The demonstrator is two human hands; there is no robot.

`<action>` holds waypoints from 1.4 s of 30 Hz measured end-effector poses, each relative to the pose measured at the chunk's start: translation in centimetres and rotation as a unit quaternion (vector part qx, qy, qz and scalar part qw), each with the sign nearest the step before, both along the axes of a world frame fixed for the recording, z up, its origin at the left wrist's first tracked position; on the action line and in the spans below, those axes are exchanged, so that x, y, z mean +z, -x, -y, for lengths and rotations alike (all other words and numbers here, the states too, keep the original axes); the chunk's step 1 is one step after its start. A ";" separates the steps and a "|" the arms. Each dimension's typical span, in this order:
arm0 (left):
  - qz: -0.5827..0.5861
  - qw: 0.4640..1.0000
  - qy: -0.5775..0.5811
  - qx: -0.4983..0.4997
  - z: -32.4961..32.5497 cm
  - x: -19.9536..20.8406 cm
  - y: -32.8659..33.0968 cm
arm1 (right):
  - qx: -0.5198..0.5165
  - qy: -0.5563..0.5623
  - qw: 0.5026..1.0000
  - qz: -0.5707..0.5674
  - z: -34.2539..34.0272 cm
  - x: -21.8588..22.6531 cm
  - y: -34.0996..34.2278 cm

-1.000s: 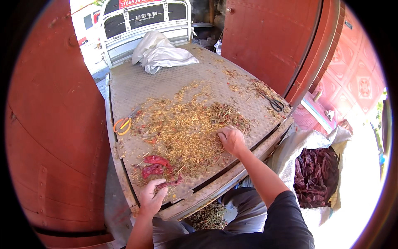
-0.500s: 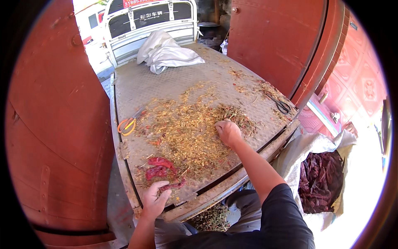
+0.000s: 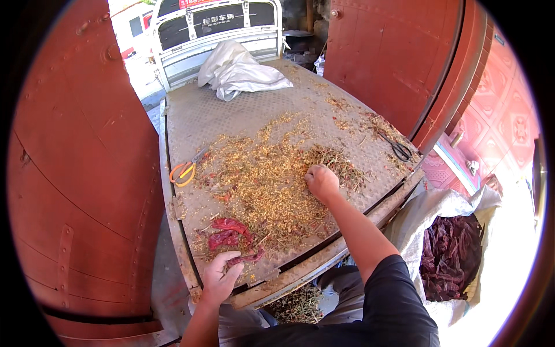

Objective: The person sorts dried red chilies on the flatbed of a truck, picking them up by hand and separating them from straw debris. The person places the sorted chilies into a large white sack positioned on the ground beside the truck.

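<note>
Left hand | near left | grip holds a red pepper | right hand | by yellow seeds, farther right | cannot tell its grip

Dark tee, pretty plain, short right sleeve leaving the forearm bare. Greyish trousers look kinda baggy and creased. Left hand and right hand both bare too.

Red metal doors at left and right, pink patterned panelling in bright daylight.
</note>
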State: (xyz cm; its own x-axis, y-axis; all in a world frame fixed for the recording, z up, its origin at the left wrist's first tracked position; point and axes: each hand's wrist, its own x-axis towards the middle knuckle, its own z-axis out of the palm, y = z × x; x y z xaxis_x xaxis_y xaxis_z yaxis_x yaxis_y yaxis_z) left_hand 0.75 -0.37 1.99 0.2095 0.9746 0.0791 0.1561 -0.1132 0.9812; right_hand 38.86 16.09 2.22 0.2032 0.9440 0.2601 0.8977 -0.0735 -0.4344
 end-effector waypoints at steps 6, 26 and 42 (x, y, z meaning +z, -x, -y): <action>0.007 1.000 0.024 -0.003 0.0 0.0 0.1 | 0.003 -0.006 0.941 -0.339 2.6 1.1 -1.3; 0.023 0.999 0.008 -0.021 -0.6 -0.5 -0.1 | 0.150 0.111 0.690 -0.699 14.4 2.2 4.9; 0.062 0.998 0.012 -0.027 -0.8 -0.9 0.1 | 0.018 0.062 0.757 -0.650 25.9 7.9 -1.4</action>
